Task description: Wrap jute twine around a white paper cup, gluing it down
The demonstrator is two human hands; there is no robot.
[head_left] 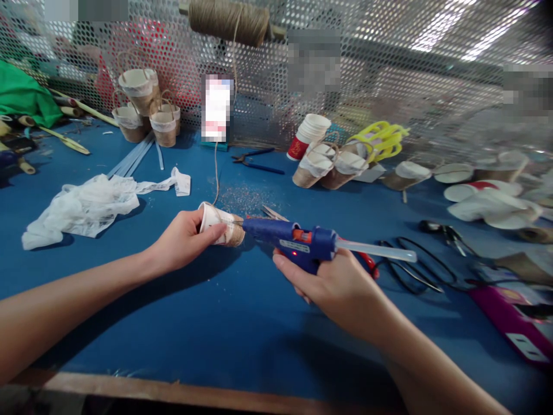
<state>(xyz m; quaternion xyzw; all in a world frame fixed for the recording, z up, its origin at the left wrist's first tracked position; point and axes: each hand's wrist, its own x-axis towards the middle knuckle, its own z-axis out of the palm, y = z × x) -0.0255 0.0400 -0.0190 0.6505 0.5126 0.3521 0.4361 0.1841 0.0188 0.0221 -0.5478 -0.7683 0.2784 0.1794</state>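
My left hand (185, 239) grips a white paper cup (215, 220) lying on its side, its base end wound with brown twine. My right hand (334, 285) is closed round the handle of a blue hot glue gun (298, 239). The gun's nozzle touches the twine-wrapped end of the cup, and a clear glue stick (375, 251) juts from its back. A strand of twine (216, 167) runs from the cup up to a big twine spool (228, 20) hung on the mesh wall. Both hands hover just above the blue table (224, 323).
Crumpled white lace cloth (86, 207) lies to the left, with clear glue sticks (133, 155) behind it. Finished twine-wrapped cups (142, 109) stand at the back left; more cups (322, 164) and yellow scissors (382, 138) lie at the back right. Black scissors (449, 233), a black cord (415, 271) and pliers (257, 161) lie about.
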